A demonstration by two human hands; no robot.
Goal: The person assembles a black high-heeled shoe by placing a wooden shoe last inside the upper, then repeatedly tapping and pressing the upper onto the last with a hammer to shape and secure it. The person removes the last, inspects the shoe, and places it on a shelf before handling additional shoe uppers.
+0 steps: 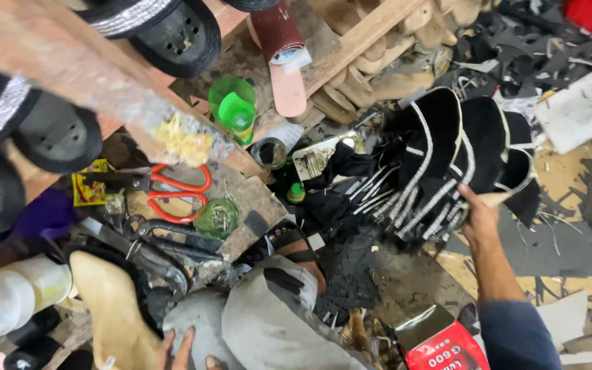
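My right hand (477,218) reaches out to the right and grips a bundle of black shoe uppers (440,154) trimmed with silver studded strips, lifted above a heap of black scraps. My left hand (176,349) rests at the bottom edge with fingers spread, beside a pale wooden shoe last (111,301) that carries a black upper. My knee in grey trousers (268,322) sits between the two hands.
Red-handled scissors (176,192) and pincers (162,236) lie on a wooden workbench. A green cup (234,106), a small tin (268,152), a white bottle (11,294), black sandals (173,31) on a shelf and a red box (443,342) surround me. Leather offcuts litter the floor at right.
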